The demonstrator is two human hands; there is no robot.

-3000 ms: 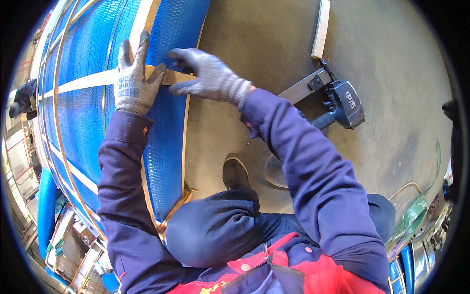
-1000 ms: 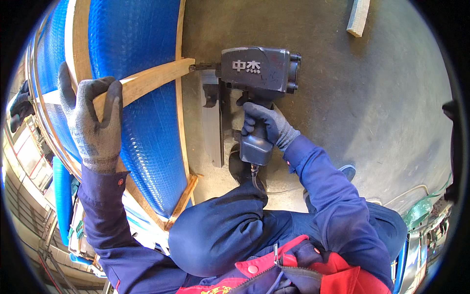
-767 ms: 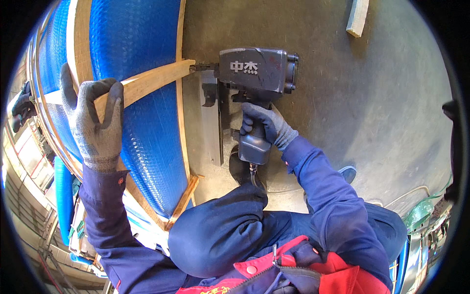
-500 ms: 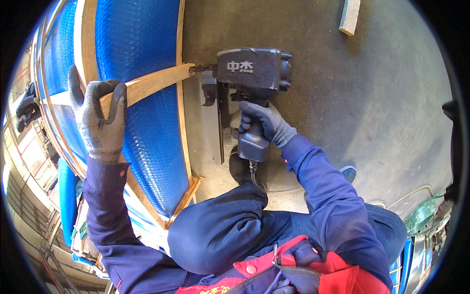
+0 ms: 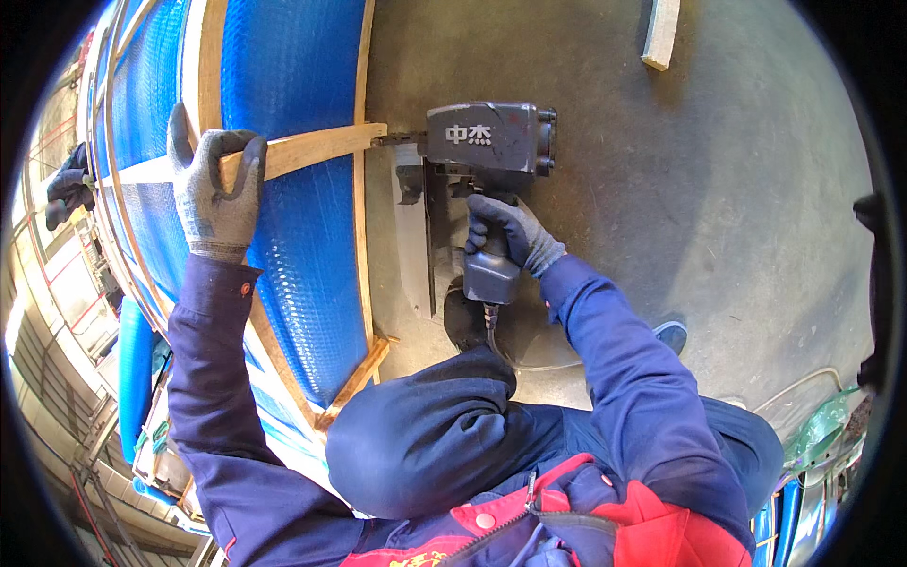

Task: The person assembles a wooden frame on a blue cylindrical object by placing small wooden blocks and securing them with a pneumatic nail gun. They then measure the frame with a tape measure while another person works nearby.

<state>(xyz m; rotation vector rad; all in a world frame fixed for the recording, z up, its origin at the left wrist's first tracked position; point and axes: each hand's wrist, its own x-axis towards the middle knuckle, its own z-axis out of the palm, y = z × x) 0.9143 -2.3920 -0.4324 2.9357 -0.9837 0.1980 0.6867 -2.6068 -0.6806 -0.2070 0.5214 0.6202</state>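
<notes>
My gloved right hand [image 5: 510, 232] is wrapped round the handle of a dark grey pneumatic nail gun [image 5: 477, 142]. The gun's nose meets the right end of a wooden slat [image 5: 321, 147], and its long nail magazine [image 5: 412, 227] extends down toward my knee. With thumb and fingers my gloved left hand [image 5: 218, 184] grips that slat farther left, where it crosses an upright board [image 5: 202, 66]. Behind the slat stands a large load in blue bubble wrap [image 5: 293, 66], framed with wooden strips. The nail gun hides the trigger finger's exact position.
A loose wooden piece [image 5: 660, 36] lies on the grey floor at the far right. An air hose [image 5: 493, 331] leaves the gun's handle and passes my bent knee [image 5: 416, 444]. Green plastic film [image 5: 818, 430] and a pale cable lie at the right. A blue roll [image 5: 135, 378] stands at lower left.
The load, slat and my left hand appear shifted right in the picture. The gun has levelled a little, its nose still against the slat's end. Both grips stay the same.
</notes>
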